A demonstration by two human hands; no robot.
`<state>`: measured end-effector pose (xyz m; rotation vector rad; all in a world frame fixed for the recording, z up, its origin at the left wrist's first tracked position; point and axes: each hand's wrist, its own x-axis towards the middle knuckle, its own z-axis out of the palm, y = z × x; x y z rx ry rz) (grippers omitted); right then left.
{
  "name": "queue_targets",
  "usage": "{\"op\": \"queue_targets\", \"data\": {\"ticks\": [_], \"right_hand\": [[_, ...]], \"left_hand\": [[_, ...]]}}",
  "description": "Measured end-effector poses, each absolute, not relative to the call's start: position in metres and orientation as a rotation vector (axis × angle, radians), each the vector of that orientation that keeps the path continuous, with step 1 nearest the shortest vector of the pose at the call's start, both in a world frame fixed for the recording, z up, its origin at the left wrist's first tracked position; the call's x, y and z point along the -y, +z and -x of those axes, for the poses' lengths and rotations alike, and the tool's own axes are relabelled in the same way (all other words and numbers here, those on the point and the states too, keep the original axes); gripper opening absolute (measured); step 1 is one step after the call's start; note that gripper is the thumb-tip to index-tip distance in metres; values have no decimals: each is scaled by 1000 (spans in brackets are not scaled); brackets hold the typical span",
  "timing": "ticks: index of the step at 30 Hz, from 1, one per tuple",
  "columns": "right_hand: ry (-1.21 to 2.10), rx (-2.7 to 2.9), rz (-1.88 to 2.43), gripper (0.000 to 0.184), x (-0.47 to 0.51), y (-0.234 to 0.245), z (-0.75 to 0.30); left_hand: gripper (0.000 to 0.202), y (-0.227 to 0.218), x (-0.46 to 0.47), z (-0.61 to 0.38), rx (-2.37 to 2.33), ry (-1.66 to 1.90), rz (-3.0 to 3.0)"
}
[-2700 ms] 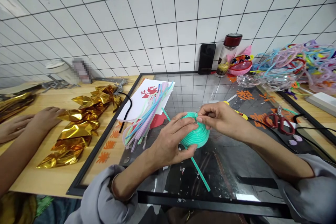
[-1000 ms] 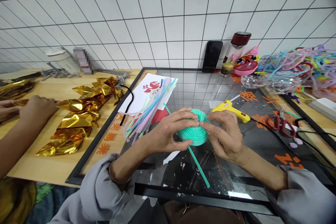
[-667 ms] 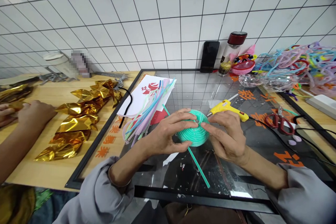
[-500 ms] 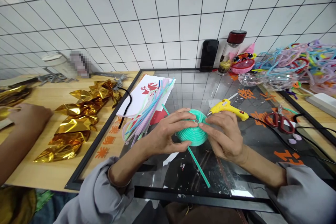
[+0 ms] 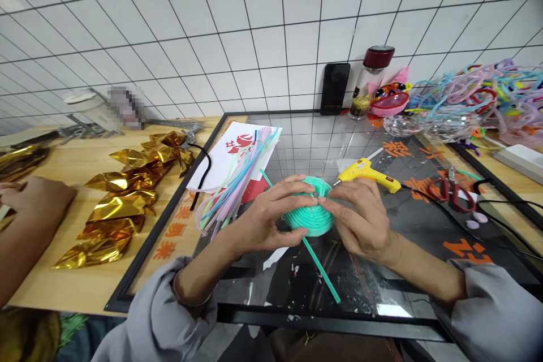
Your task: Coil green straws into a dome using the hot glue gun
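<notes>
Between my hands is a round green piece (image 5: 313, 222), wound in rings from what looks like pipe cleaner. My left hand (image 5: 275, 212) is closed around its left side, fingers over the top and thumb below. The fingertips of my right hand (image 5: 360, 218) press on its top near the middle, close to the left fingertips. What lies under the fingertips is hidden. A straight green pipe cleaner (image 5: 321, 270) passes beneath the piece and sticks out toward me. A yellow glue gun (image 5: 368, 174) lies just behind my right hand.
Pipe cleaners (image 5: 237, 181) lie on white paper (image 5: 220, 164) at left. Red scissors (image 5: 452, 189) and a black cord lie right. A phone (image 5: 335, 89), a bottle (image 5: 368, 90) and heaped pipe cleaners (image 5: 466, 96) line the back. Another person's hand (image 5: 38, 203) is beside gold foil (image 5: 116, 203).
My hands keep nearly the same hold on the green piece. The view has shifted slightly, and the other person's hand at far left has moved a little left.
</notes>
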<state>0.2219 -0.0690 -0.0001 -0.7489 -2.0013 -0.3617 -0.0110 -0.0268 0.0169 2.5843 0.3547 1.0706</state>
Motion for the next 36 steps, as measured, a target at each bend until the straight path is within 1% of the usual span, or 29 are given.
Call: {"op": "queue_targets", "data": {"ticks": [8,13,16,19,23,25,28,30,33,36], "right_hand": [[-456,1987,747,39,70,5,-222],[-381,1982,744,44,71,6,-221],[-257,1923,791,47,72,9,-221],[2,1906,896,48,72,7,-223],[316,2032,867,46,70,1,-229],[353,2042,852,49,66,2,-232],[319,1990,871,65,59,8,-235],[315,2050,880,74,53,10,-235],[387,2270,825,69,46,6,-235],[421,2265,853,70,43,4,-235]], "left_hand": [[48,17,27,11,-366,1068,-2602],[46,18,27,11,-358,1071,-2595],[45,19,26,11,-360,1064,-2587],[45,20,26,11,-372,1039,-2594],[46,20,25,11,-359,1068,-2585],[46,19,25,11,-347,1080,-2572],[46,19,25,11,-350,1070,-2561],[47,19,25,12,-359,1056,-2560],[48,19,25,13,-374,1044,-2565],[48,19,24,14,-373,1041,-2573]]}}
